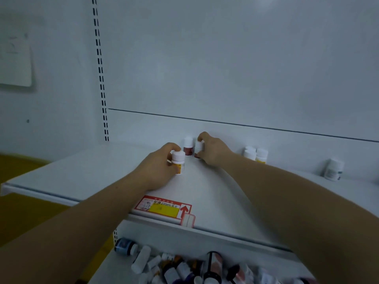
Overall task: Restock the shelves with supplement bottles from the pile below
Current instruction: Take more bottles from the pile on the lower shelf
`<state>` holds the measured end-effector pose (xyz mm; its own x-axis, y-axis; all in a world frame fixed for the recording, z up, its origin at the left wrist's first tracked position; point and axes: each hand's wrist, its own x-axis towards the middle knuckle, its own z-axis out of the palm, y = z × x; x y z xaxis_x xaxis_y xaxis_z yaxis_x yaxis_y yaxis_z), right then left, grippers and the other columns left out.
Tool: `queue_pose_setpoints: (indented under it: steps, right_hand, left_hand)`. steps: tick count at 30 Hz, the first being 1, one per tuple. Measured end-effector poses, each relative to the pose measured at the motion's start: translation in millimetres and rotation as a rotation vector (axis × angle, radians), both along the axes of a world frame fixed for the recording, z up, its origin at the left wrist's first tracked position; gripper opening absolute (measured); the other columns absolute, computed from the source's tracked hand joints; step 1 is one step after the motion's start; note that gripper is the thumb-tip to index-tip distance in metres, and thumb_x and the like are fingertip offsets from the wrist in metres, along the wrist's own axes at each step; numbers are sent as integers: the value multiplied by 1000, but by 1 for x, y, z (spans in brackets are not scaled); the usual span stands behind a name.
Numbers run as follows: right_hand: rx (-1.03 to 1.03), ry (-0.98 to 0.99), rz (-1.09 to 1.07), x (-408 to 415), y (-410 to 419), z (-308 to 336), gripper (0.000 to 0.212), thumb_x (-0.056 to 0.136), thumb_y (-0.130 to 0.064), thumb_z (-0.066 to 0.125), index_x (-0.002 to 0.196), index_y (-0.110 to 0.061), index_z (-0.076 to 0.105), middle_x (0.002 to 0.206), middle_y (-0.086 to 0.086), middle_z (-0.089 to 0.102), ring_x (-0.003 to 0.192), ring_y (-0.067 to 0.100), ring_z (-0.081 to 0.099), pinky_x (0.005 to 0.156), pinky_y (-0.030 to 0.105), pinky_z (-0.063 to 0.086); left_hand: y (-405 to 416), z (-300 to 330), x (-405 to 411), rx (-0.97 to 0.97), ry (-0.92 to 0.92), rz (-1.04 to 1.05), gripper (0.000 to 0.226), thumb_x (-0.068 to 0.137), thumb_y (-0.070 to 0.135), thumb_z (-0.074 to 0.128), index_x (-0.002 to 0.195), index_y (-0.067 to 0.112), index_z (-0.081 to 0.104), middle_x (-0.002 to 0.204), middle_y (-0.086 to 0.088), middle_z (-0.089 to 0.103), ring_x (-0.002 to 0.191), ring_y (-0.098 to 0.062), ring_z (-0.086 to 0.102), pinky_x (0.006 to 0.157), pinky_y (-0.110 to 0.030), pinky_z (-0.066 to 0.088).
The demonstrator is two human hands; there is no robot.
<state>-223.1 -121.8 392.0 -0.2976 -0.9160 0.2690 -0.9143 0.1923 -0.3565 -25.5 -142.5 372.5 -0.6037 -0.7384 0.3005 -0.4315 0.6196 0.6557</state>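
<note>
Both hands (160, 165) (213, 150) curled round bottles (178, 161)

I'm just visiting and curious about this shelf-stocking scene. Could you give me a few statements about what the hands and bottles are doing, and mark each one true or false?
1. The left hand grips a white bottle with a yellow label. True.
2. The right hand is empty and hangs away from the shelf. False: it holds a dark-labelled bottle right beside another dark-labelled bottle standing near the back panel.
3. The pile of bottles lies on a level below the shelf. True.
4. The red and yellow price tag hangs on the back panel. False: it sits at the shelf's front edge.
5. A lone bottle stands far to the right. True.
</note>
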Motion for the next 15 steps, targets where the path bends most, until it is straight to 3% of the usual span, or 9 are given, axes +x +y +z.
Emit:
queue_pose_setpoints:
  steps: [7, 12, 15]
  right_hand:
    - [-12, 49, -51, 3, -12, -5, 49, 89, -29, 62, 130, -14, 38, 114, 16, 56, 104, 33, 54, 76, 30, 35]
    - [7, 29, -87, 9, 9, -1, 61, 90, -41, 59, 139, -20, 30, 121, 13, 53, 109, 32, 54, 84, 34, 40]
    - [63, 114, -99, 14, 39, 2, 52, 92, -43, 55, 136, -20, 40, 127, 9, 50, 114, 26, 51, 92, 33, 39]
  left_hand:
    - [-3, 2, 0, 5, 7, -24, 40, 88, 17, 62, 121, 30, 44, 106, 2, 55, 93, -18, 59, 83, -27, 43]
    - [-2, 3, 1, 1, 5, -40, 39, 88, 17, 62, 121, 28, 44, 105, 2, 55, 91, -19, 58, 77, -25, 39]
    - [1, 8, 1, -12, -39, -61, 40, 87, 18, 63, 121, 25, 43, 104, 0, 56, 89, -19, 58, 76, -27, 41]
